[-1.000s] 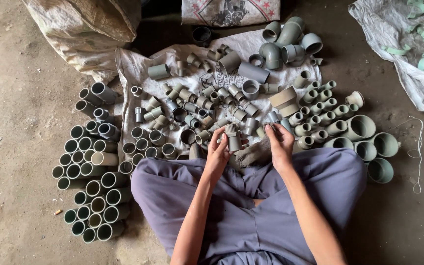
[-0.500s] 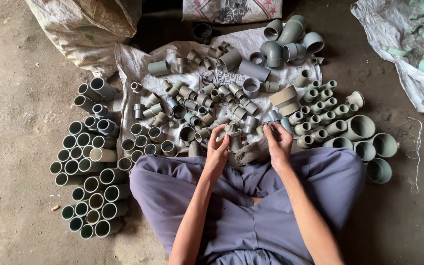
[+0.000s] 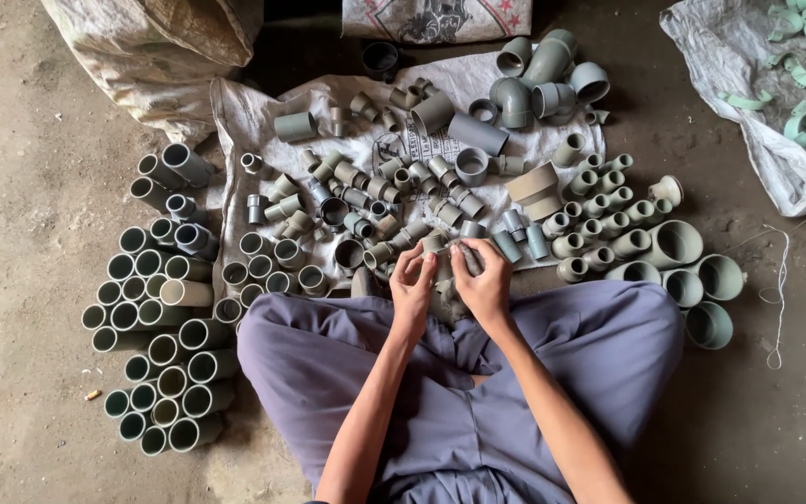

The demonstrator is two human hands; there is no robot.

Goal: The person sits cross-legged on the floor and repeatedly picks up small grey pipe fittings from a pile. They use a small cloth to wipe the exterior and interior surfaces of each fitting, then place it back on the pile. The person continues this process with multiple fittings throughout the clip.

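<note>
A small grey plastic pipe fitting [image 3: 447, 264] sits pinched between both hands at the near edge of the white woven sack [image 3: 235, 112]. The left hand [image 3: 412, 285] grips its left end with bent fingers; the right hand [image 3: 483, 277] closes on its right end. Loose grey fittings [image 3: 366, 187] litter the sack. Left of the sack, upright grey pipe sleeves [image 3: 156, 308] stand packed together; right of it stand larger grey reducers [image 3: 673, 247].
</note>
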